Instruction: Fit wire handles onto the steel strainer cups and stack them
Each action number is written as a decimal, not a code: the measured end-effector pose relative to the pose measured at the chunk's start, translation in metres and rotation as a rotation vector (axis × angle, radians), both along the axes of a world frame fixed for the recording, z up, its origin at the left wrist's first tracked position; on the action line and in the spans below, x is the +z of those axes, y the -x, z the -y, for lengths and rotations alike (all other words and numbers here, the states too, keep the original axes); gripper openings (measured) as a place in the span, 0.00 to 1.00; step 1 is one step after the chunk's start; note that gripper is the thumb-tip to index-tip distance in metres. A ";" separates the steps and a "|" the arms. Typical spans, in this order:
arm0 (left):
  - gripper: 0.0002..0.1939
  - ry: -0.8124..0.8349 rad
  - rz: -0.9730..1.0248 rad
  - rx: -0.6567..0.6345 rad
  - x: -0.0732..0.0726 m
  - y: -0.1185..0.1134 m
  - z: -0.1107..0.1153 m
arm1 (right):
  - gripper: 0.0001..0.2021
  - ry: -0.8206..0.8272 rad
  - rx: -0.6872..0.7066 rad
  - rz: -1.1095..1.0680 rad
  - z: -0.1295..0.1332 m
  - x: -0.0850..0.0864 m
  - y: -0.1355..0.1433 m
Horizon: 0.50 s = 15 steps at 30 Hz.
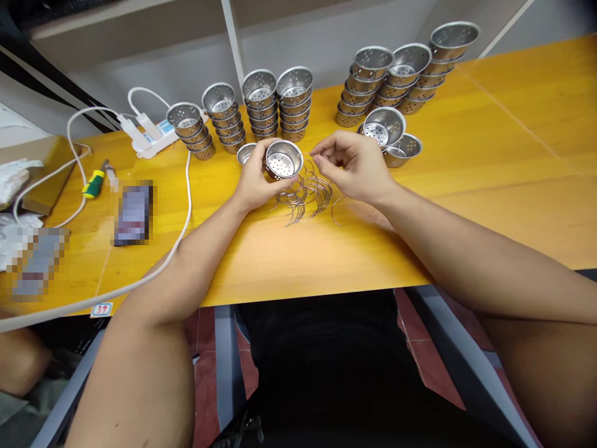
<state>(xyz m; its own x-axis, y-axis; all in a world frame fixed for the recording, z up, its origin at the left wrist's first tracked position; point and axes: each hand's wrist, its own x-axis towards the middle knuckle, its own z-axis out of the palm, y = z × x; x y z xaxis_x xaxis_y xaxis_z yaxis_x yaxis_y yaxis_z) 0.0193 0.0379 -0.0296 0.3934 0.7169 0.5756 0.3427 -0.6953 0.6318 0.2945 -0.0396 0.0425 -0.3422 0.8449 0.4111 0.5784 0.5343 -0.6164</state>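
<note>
Head view, left hand: the left hand (259, 177) has its fingers and thumb wrapped around a round silver metal cup dotted with holes (282, 164), its open mouth tipped up.
Right hand: the right hand (357, 163), just across from the cup, pinches a thin curved silver wire (306, 154) by fingertips and thumb; the wire reaches toward the cup's rim, though I can't tell whether it touches.
Held cup: between the hands, nearer the left palm.
Loose wires: a tangled heap of bent silver wires (298, 200) sits below the cup, on the yellow wooden table (280, 264).
Stacks: nested perforated metal cups (293, 111) stand along the back.
Left side: a yellow-and-green-handled tool (94, 185) lies near a white power strip (158, 139).
</note>
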 end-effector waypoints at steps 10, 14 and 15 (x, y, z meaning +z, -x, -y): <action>0.53 -0.015 0.037 -0.053 0.002 -0.011 0.009 | 0.32 -0.044 0.106 -0.403 -0.014 -0.021 0.016; 0.56 -0.006 0.025 -0.133 -0.005 -0.012 0.004 | 0.27 -0.046 0.097 -0.416 -0.010 -0.019 0.022; 0.56 -0.012 0.028 -0.151 -0.007 -0.011 0.003 | 0.27 -0.045 0.094 -0.418 -0.009 -0.019 0.022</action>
<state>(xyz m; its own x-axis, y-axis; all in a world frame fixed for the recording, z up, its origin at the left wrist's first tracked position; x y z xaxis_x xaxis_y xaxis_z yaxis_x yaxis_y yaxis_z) 0.0306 0.0348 -0.0363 0.4797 0.6437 0.5963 0.2163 -0.7453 0.6306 0.2721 -0.0307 0.0235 -0.2130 0.7960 0.5666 0.2311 0.6045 -0.7624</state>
